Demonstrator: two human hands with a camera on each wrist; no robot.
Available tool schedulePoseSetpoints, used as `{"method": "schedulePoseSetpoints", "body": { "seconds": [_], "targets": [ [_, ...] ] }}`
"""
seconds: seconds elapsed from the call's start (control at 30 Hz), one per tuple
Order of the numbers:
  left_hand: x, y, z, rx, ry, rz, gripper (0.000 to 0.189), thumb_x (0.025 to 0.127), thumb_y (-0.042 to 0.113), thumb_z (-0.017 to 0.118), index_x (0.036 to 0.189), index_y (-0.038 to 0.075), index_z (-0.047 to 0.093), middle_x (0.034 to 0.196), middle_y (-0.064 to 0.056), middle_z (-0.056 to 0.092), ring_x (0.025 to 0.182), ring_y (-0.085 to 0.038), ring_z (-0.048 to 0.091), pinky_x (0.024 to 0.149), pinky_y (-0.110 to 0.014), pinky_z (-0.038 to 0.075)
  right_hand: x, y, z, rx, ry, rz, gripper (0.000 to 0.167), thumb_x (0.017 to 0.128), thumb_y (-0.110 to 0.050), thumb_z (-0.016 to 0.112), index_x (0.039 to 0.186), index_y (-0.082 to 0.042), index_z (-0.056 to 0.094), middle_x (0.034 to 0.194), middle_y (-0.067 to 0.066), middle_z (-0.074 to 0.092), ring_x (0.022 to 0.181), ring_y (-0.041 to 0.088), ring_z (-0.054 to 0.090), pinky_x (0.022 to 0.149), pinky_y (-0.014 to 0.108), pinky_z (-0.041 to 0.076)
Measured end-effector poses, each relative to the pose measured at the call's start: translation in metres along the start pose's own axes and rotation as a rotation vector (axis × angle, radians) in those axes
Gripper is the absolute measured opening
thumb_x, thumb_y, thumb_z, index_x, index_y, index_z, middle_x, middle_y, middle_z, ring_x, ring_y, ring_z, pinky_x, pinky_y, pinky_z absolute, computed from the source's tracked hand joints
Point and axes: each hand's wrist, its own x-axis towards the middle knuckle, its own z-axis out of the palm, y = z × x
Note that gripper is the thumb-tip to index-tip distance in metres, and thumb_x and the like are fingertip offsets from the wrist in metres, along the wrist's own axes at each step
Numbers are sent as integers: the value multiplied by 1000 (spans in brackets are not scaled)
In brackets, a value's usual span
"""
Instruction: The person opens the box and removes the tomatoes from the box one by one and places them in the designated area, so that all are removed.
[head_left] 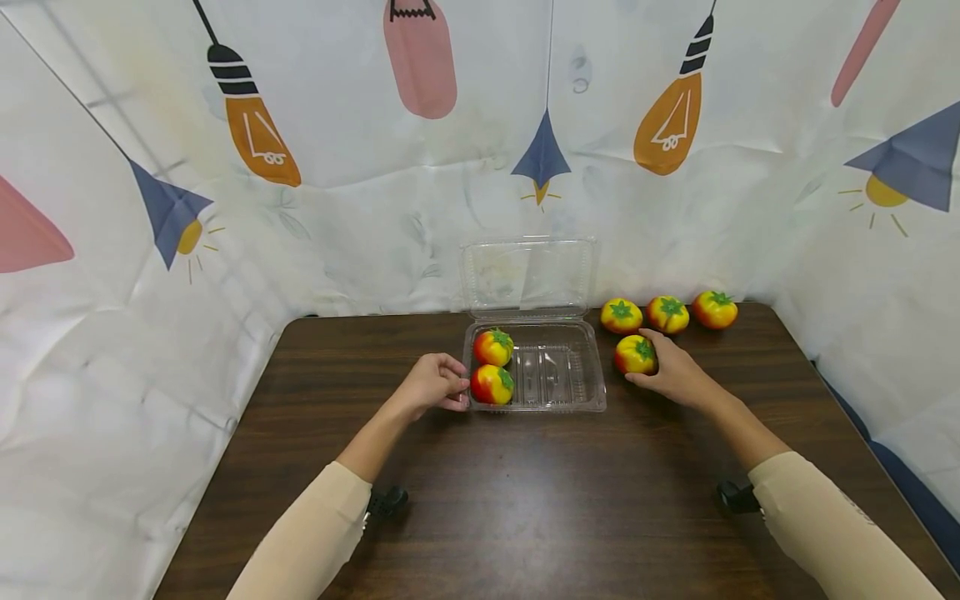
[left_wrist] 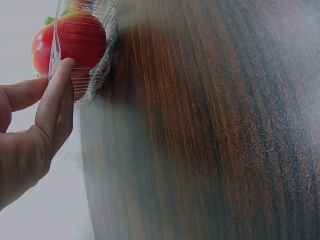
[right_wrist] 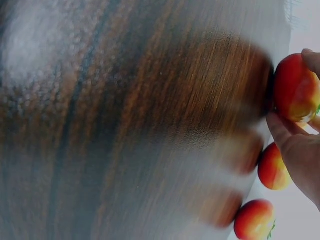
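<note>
A clear plastic clamshell box [head_left: 561, 367] lies on the table with its lid [head_left: 527, 275] raised at the back. Two red-and-yellow tomato-like fruits with green leafy tops, a rear one [head_left: 491, 347] and a front one [head_left: 492, 385], sit along its left side. My left hand [head_left: 435, 385] pinches the box's left rim between thumb and fingertips, as the left wrist view shows beside a fruit [left_wrist: 82, 42]. Right of the box, my right hand [head_left: 671, 367] holds another such fruit [head_left: 633, 355], thumb at the near side and fingers at the far side. That fruit [right_wrist: 295, 87] is close to the tabletop.
Three more of these fruits stand in a row at the back right: a left one [head_left: 621, 316], a middle one [head_left: 667, 314] and a right one [head_left: 715, 309]. Dark wood-grain table [head_left: 517, 500] extends toward me. A printed white cloth [head_left: 360, 217] hangs behind the table's rear edge.
</note>
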Motion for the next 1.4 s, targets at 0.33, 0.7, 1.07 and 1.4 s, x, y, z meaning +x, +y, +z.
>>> {"method": "schedulePoseSetpoints", "body": {
  "seconds": [0.33, 0.7, 1.07, 1.4],
  "targets": [
    [0, 0, 0, 1, -1, -1, 26, 97, -6, 66, 119, -13, 53, 83, -14, 68, 66, -19, 70, 65, -36, 67, -3, 0, -3, 2, -8, 7, 94, 92, -38, 78, 157, 4, 24, 153, 32, 38, 132, 48, 48, 115, 69, 39],
    [-1, 1, 0, -4, -4, -1, 27, 97, -6, 66, 120, -13, 53, 82, -14, 68, 66, -19, 70, 65, -36, 67, -9, -10, -22, -2, -11, -12, 100, 91, -42, 79, 158, 7, 22, 155, 33, 36, 137, 50, 45, 117, 68, 37],
    [-1, 1, 0, -6, -13, 7, 26, 98, -6, 64, 120, -13, 52, 83, -14, 70, 65, -19, 70, 64, -35, 67, -13, -40, -42, -59, 9, -102, 91, 93, -38, 79, 157, 5, 30, 156, 30, 38, 136, 47, 46, 113, 66, 41],
    [-1, 0, 0, -7, -17, 10, 25, 98, -6, 64, 120, -13, 53, 85, -15, 70, 66, -19, 71, 65, -36, 67, -4, -66, -37, -57, -33, -149, 87, 92, -48, 77, 154, -1, 38, 156, 24, 41, 142, 42, 41, 120, 67, 34]
  ]
}}
